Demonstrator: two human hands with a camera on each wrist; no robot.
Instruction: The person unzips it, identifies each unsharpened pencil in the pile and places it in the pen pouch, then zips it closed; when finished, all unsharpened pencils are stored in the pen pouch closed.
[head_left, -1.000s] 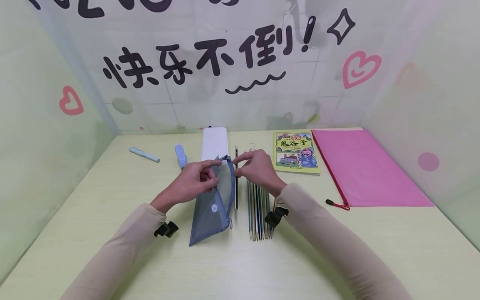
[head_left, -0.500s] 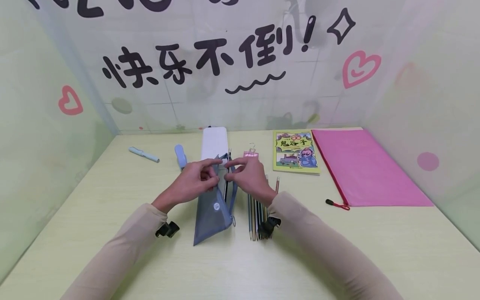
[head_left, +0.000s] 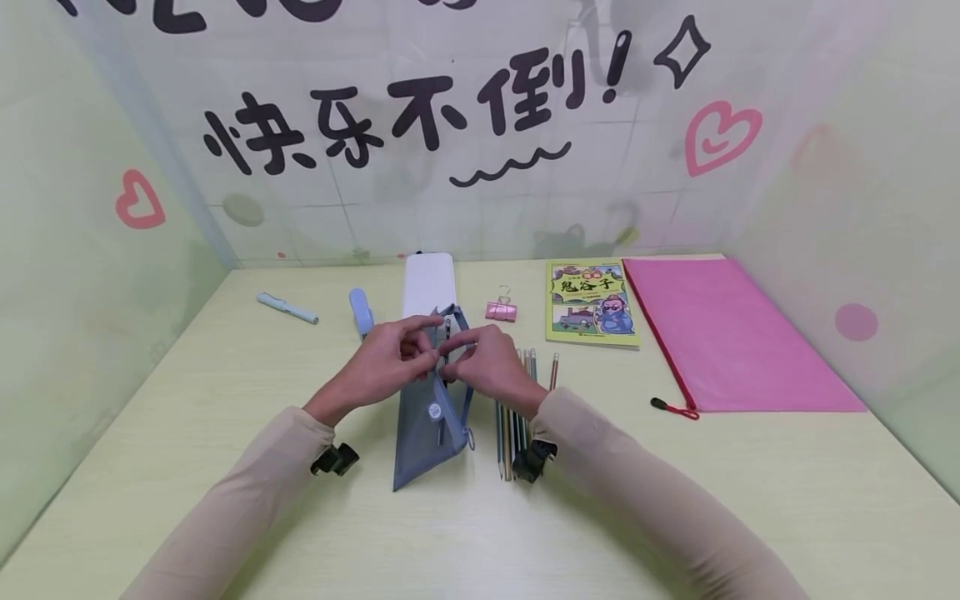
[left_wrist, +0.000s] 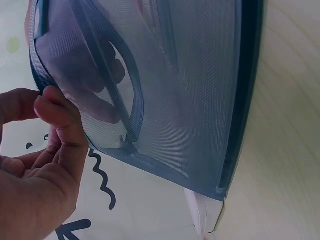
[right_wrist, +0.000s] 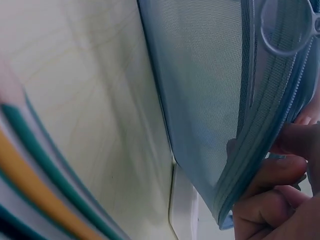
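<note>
A blue mesh pencil case [head_left: 423, 429] stands on edge on the table with its zip side gaping. My left hand [head_left: 386, 358] pinches the zipped edge near the far end; in the left wrist view the thumb and forefinger [left_wrist: 52, 107] meet on it. At the opening, my right hand [head_left: 487, 362] holds a dark pencil [head_left: 447, 327], whose lower part shows dimly through the mesh. In the right wrist view, the curled fingers [right_wrist: 267, 210] are partly behind the zip edge. A clear ring-shaped zip pull [right_wrist: 287, 30] hangs from the case.
Several pencils [head_left: 506, 446] lie in a row right of the case. Behind are a white box [head_left: 430, 286], a pink binder clip [head_left: 501, 311], a yellow booklet [head_left: 592, 304] and a pink zip folder [head_left: 738, 337]. A blue pen [head_left: 287, 308] and light-blue object [head_left: 361, 311] lie left.
My right hand has moved left and slightly down, taking the dark pencil from beside the case into its opening. The left hand keeps its hold; the case has shifted slightly right.
</note>
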